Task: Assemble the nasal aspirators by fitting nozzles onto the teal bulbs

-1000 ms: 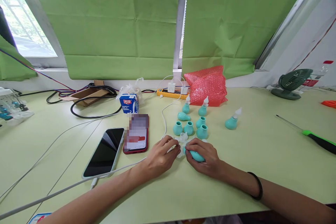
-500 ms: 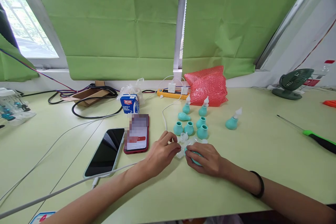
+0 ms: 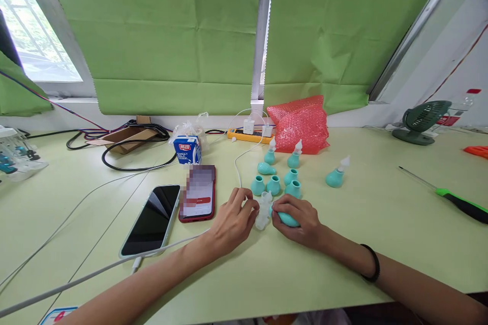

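My right hand (image 3: 299, 221) is closed around a teal rubber bulb (image 3: 286, 219) lying on the pale green table (image 3: 343, 244). My left hand (image 3: 233, 223) is curled, its fingertips pinching a clear plastic nozzle (image 3: 263, 213) that sits against the bulb's mouth. Just behind my hands stand several more teal bulbs (image 3: 273, 184). Some of them carry white tips, such as the ones at the back (image 3: 294, 156) and one apart on the right (image 3: 337, 174).
A black phone (image 3: 152, 220) and a red-cased phone (image 3: 199, 193) lie left of my hands, with white cables across the table. Behind are a milk carton (image 3: 188, 150), a power strip (image 3: 249, 134), red bubble wrap (image 3: 299, 123), a small fan (image 3: 421, 122) and a green-handled screwdriver (image 3: 453, 197).
Both hands drew slightly back and together. My left fingers have lifted a clear nozzle upright and brought it against the bulb in my right hand.
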Available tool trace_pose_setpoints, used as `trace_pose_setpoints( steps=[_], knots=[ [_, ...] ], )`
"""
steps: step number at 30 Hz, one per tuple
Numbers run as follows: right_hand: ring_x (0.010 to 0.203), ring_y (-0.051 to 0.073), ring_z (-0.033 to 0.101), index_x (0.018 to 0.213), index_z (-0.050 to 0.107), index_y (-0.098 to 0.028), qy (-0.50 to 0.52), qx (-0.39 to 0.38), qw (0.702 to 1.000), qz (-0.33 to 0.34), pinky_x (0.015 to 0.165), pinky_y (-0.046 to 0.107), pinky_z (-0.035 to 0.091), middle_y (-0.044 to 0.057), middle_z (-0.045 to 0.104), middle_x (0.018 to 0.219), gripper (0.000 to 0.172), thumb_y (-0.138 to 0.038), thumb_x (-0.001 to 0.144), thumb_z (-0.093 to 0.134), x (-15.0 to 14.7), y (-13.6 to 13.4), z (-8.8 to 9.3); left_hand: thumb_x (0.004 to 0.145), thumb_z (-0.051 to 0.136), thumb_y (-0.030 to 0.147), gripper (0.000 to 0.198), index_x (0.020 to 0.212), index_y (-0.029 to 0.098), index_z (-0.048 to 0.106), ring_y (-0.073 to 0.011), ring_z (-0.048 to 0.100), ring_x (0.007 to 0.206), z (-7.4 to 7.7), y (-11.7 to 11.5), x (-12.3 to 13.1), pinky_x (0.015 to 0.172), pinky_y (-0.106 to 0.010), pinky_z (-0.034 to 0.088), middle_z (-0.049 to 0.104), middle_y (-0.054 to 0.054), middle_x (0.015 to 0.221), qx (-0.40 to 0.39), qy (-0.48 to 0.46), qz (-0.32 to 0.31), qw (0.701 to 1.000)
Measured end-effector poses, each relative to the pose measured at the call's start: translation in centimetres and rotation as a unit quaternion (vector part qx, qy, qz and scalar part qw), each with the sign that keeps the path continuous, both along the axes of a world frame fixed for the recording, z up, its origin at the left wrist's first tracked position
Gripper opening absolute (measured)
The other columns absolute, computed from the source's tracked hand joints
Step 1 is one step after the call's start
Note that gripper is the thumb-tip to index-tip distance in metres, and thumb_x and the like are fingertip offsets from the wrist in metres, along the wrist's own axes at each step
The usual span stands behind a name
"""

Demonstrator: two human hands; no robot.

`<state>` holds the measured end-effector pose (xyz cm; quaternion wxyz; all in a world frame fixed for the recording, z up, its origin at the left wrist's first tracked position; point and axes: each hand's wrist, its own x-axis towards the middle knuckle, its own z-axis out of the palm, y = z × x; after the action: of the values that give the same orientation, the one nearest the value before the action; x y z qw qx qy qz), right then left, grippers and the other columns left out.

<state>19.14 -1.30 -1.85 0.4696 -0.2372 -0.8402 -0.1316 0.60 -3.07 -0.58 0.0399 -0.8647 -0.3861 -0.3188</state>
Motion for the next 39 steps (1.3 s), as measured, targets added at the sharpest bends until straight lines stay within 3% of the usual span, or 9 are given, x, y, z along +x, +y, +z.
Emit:
trace_pose_setpoints(
  steps=[7, 13, 17, 20, 26, 30, 34, 36, 39],
  knots=[
    [0.060, 0.010, 0.056, 0.081, 0.051, -0.020, -0.018, 0.020, 0.999, 0.024, 0.050, 0.018, 0.042, 0.001, 0.058, 0.067, 0.016, -0.011, 0.069, 0.054, 0.1, 0.0, 0.1, 0.082, 0.041, 0.020, 0.028, 0.110, 0.018, 0.044, -0.0187, 0.048, 0.087, 0.2, -0.1, 0.0, 0.067, -0.031, 0.047, 0.048, -0.010, 0.098, -0.021, -0.008, -0.046, 0.999],
    [0.058, 0.009, 0.056, 0.079, 0.051, -0.020, 0.000, 0.004, 1.000, 0.006, 0.048, 0.018, 0.040, 0.000, 0.058, 0.067, 0.014, -0.012, 0.068, 0.054, -0.2, -0.4, -0.1, 0.081, 0.043, 0.013, 0.018, 0.094, 0.018, 0.056, -0.0152, 0.048, 0.075, -1.1, 0.6, -0.4, 0.059, -0.026, 0.045, 0.055, -0.007, 0.084, 0.085, -0.013, -0.079, 0.993],
    [0.059, 0.010, 0.055, 0.079, 0.051, -0.020, 0.026, -0.001, 1.000, -0.001, 0.048, 0.019, 0.042, 0.001, 0.057, 0.067, 0.017, -0.010, 0.067, 0.056, -0.1, -0.1, 0.1, 0.077, 0.050, 0.009, 0.015, 0.088, 0.016, 0.057, -0.0136, 0.048, 0.071, -0.8, 0.6, -0.5, 0.058, -0.025, 0.044, 0.056, -0.006, 0.078, 0.089, -0.130, -0.099, 0.983],
    [0.058, 0.011, 0.054, 0.078, 0.052, -0.019, 0.073, -0.003, 0.997, -0.017, 0.049, 0.021, 0.045, 0.002, 0.056, 0.067, 0.019, -0.007, 0.065, 0.057, 0.2, 0.3, 0.5, 0.076, 0.052, 0.010, 0.014, 0.086, 0.015, 0.058, -0.0136, 0.050, 0.072, -0.3, 0.6, -0.4, 0.061, -0.026, 0.044, 0.056, -0.007, 0.079, 0.073, -0.206, -0.074, 0.973],
    [0.059, 0.012, 0.055, 0.079, 0.054, -0.019, 0.097, -0.025, 0.995, 0.007, 0.049, 0.022, 0.046, 0.003, 0.056, 0.068, 0.020, -0.006, 0.064, 0.057, 0.3, 0.4, 0.8, 0.076, 0.052, 0.018, 0.020, 0.094, 0.016, 0.060, -0.0171, 0.049, 0.073, -1.2, 2.0, -0.7, 0.061, -0.029, 0.045, 0.060, -0.006, 0.075, -0.062, -0.105, 0.007, 0.993],
    [0.061, 0.013, 0.055, 0.078, 0.055, -0.018, 0.117, -0.076, 0.989, 0.058, 0.051, 0.023, 0.046, 0.002, 0.056, 0.067, 0.018, -0.006, 0.065, 0.057, 0.0, 0.0, 0.5, 0.080, 0.046, 0.018, 0.020, 0.095, 0.014, 0.058, -0.0172, 0.048, 0.074, -1.1, 1.8, -0.7, 0.065, -0.030, 0.044, 0.061, -0.006, 0.076, -0.064, -0.128, 0.006, 0.990],
    [0.058, 0.012, 0.054, 0.070, 0.053, -0.017, 0.187, -0.251, 0.946, 0.085, 0.055, 0.025, 0.047, 0.001, 0.055, 0.064, 0.006, -0.012, 0.070, 0.056, -0.8, -0.7, 0.5, 0.083, 0.039, 0.023, 0.023, 0.099, 0.013, 0.052, -0.0174, 0.047, 0.079, 0.2, 0.0, -0.5, 0.069, -0.031, 0.043, 0.058, -0.008, 0.085, -0.049, -0.114, -0.057, 0.991],
    [0.052, 0.010, 0.052, 0.069, 0.052, -0.017, 0.226, -0.375, 0.894, 0.100, 0.046, 0.023, 0.047, 0.000, 0.053, 0.066, 0.005, -0.018, 0.072, 0.055, -1.3, -1.3, 0.5, 0.081, 0.043, 0.034, 0.027, 0.096, 0.013, 0.052, -0.0197, 0.045, 0.079, 0.6, -0.7, -0.3, 0.066, -0.033, 0.043, 0.058, -0.008, 0.085, -0.035, -0.046, -0.072, 0.996],
    [0.047, 0.008, 0.050, 0.070, 0.050, -0.017, 0.275, -0.489, 0.814, 0.150, 0.035, 0.020, 0.044, 0.000, 0.050, 0.071, 0.010, -0.026, 0.074, 0.054, -1.8, -2.3, 0.3, 0.079, 0.042, 0.044, 0.033, 0.086, 0.014, 0.053, -0.0208, 0.044, 0.075, 0.5, -0.9, 0.0, 0.061, -0.033, 0.042, 0.059, -0.007, 0.080, 0.001, 0.007, -0.025, 1.000]
  ],
)
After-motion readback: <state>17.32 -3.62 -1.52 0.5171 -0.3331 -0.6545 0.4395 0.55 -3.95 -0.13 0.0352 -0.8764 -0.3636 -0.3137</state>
